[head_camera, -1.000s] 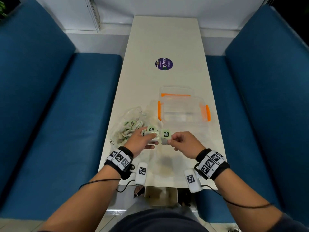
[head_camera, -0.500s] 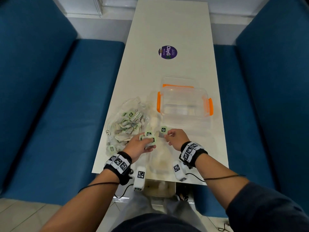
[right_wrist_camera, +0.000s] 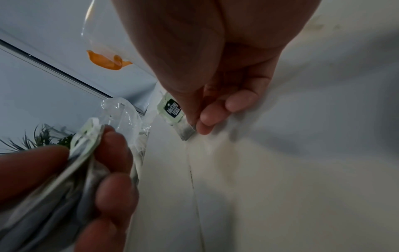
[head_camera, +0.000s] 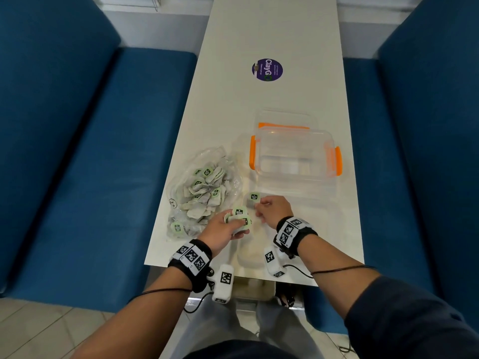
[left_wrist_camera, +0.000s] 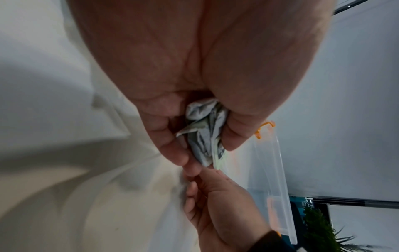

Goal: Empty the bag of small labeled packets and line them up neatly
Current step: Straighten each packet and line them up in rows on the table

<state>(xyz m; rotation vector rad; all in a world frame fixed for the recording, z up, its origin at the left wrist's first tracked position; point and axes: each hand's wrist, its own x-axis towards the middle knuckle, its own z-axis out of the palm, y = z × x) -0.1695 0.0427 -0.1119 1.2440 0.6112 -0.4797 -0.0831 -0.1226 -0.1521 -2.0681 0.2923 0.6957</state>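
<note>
A clear plastic bag (head_camera: 204, 187) full of small white packets with green labels lies on the left side of the white table (head_camera: 272, 35). My left hand (head_camera: 228, 229) grips a bunch of packets (head_camera: 239, 218) (left_wrist_camera: 205, 136) (right_wrist_camera: 64, 170) just right of the bag. My right hand (head_camera: 272, 211) (right_wrist_camera: 200, 109) pinches a single packet (head_camera: 254, 197) (right_wrist_camera: 175, 117) between thumb and fingers, low over the table beside the left hand. Its green label faces up.
A clear plastic box (head_camera: 293, 154) with orange latches (head_camera: 252, 154) stands just beyond my right hand, its lid (head_camera: 285, 120) behind it. A purple round sticker (head_camera: 267, 69) sits farther up the table. Blue benches (head_camera: 77, 151) flank both sides.
Both hands have shifted a little away from me toward the box. The right hand has carried its single packet forward and left, and the camera view has tilted down.
</note>
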